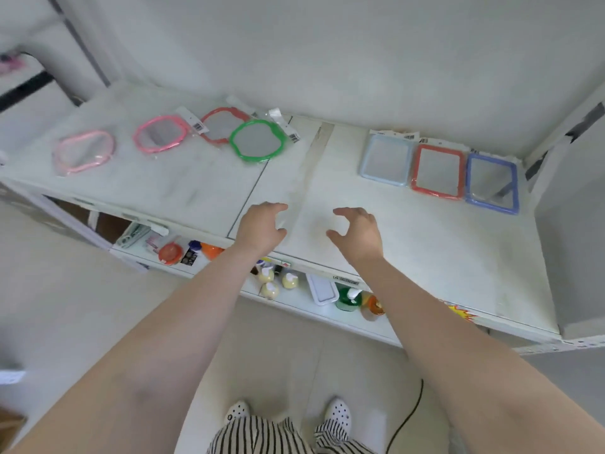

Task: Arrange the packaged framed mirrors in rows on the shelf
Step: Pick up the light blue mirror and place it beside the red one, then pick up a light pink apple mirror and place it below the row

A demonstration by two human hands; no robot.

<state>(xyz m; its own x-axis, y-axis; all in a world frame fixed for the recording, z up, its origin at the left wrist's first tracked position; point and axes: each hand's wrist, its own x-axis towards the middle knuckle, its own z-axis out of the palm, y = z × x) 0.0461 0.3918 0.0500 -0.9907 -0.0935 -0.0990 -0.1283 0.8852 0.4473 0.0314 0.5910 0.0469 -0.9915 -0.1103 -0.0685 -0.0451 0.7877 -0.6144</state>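
Observation:
Packaged framed mirrors lie flat on the white shelf [425, 244]. At the back right, three rectangular ones sit side by side: light blue [386, 159], red [438, 172], dark blue [492, 184]. On the left lie rounded ones: pale pink [84, 152], pink [161, 134], red [220, 124] partly under a green one [257, 140]. My left hand [262, 226] and my right hand [358, 232] hover over the shelf's front middle, fingers loosely curled, holding nothing.
A taped seam [311, 168] runs across the shelf between the two mirror groups. The lower shelf [294, 306] holds bottles, jars and a white tray. A wall stands behind and a post at the right end. A black cable [409, 417] lies on the floor.

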